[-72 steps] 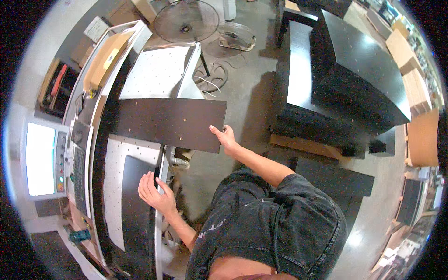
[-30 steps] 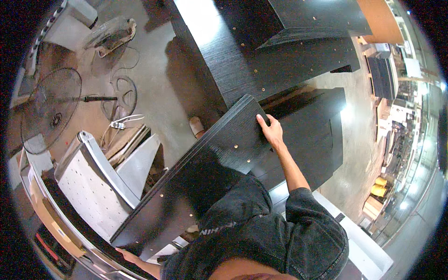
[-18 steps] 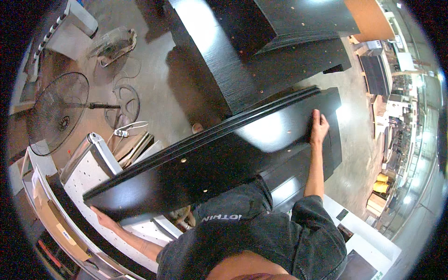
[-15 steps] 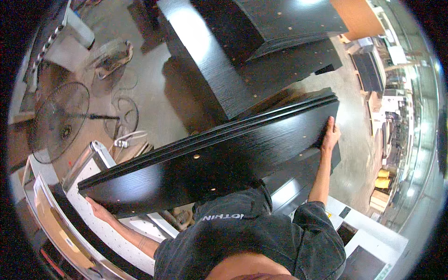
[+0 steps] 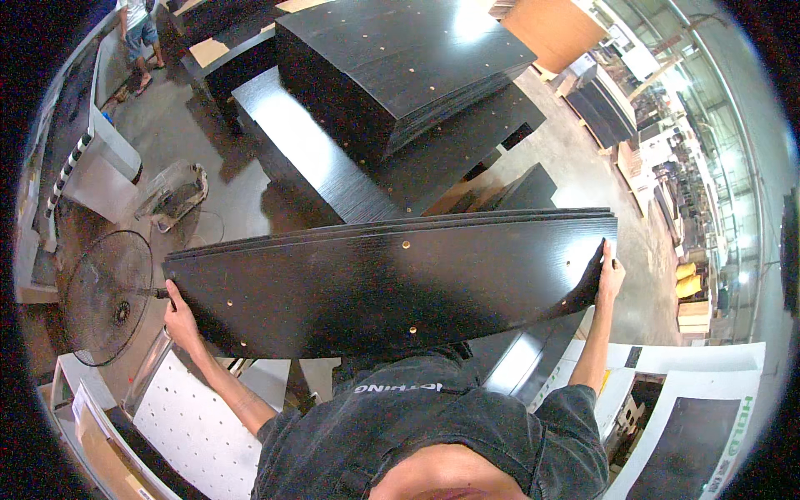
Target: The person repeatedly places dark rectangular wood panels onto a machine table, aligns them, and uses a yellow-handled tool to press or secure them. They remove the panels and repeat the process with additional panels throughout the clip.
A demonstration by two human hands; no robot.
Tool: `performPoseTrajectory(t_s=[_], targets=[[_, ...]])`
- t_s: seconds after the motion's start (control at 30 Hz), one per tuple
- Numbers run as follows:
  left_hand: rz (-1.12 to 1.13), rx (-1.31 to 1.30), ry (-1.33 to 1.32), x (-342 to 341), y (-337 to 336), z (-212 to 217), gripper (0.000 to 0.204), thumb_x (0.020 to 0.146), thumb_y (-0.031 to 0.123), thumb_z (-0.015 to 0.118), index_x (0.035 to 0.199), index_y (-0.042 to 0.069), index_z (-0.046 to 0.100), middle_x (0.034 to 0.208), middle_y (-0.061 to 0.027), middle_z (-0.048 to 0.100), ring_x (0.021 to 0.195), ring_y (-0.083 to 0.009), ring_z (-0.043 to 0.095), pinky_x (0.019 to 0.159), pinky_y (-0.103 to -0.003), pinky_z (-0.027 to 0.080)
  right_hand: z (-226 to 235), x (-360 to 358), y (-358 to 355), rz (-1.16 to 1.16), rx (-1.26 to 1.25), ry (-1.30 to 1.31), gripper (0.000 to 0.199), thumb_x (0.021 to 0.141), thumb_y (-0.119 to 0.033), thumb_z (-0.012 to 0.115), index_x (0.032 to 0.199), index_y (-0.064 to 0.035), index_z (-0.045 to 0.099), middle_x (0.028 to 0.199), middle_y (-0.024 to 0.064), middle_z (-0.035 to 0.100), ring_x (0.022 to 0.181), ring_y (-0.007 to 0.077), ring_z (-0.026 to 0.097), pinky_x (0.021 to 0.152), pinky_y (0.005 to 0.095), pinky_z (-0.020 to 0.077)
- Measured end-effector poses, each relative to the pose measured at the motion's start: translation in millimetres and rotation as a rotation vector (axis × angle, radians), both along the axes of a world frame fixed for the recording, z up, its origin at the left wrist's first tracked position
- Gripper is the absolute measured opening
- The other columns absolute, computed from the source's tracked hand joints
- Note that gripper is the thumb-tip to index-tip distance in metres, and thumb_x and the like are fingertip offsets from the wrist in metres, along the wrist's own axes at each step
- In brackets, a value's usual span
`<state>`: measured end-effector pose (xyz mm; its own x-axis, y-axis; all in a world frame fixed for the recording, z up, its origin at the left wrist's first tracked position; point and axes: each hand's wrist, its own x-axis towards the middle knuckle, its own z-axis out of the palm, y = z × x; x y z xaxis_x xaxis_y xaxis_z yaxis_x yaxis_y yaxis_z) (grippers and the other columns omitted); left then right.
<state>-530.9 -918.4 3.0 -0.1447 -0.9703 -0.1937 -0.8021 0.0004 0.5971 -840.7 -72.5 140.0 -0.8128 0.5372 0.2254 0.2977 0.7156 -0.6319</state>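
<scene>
A stack of several long black panels (image 5: 358,287) with small drilled holes is held up in front of my body, its long side running left to right. My left hand (image 5: 181,317) grips the stack's left end, thumb on the near face. At the opposite end, my right hand (image 5: 611,273) is closed on the right edge, also with the thumb in front. The fingers behind the panels are hidden. Beyond the held panels stands a big pile of black drilled panels (image 5: 400,62), resting on more black boards (image 5: 312,142).
A black pedestal fan (image 5: 108,296) stands at the left, near a white perforated table (image 5: 196,417). White machine housing (image 5: 692,367) is close on my right. Another person (image 5: 140,42) is at the far left. More stacked boards (image 5: 600,108) lie at the far right.
The held panels have swung from a slant to nearly level, the left end rising and the right end dropping. My view has turned, showing more of the pile and another person.
</scene>
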Motion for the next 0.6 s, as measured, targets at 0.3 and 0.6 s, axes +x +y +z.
performPoseTrajectory(t_s=[0.3,0.6], targets=[[-0.094,-0.12,-0.152,-52.3,-2.1,23.0,0.094,0.094,0.082,0.032,0.113,0.002,0.076,0.111,-0.0233,0.074,0.107,-0.0442,0.067,0.094,-0.049,0.05,-24.0,-18.1,-13.9,-0.095,-0.11,-0.098,0.068,0.085,-0.066,0.074,0.075,0.0003,0.065,0.073,0.003,0.058,0.068,0.0151,0.05,0.067,0.0326,0.0439],[-0.07,-0.113,-0.155,-115.0,46.4,-13.1,0.088,0.098,0.075,0.037,0.109,-0.004,0.074,0.105,-0.0255,0.074,0.103,-0.0453,0.067,0.091,-0.05,0.05,-31.2,-158.1,-17.9,-0.03,0.004,-0.248,0.079,0.086,-0.072,0.067,0.098,0.0063,0.074,0.086,0.0107,0.069,0.083,0.0226,0.063,0.084,0.037,0.0481]])
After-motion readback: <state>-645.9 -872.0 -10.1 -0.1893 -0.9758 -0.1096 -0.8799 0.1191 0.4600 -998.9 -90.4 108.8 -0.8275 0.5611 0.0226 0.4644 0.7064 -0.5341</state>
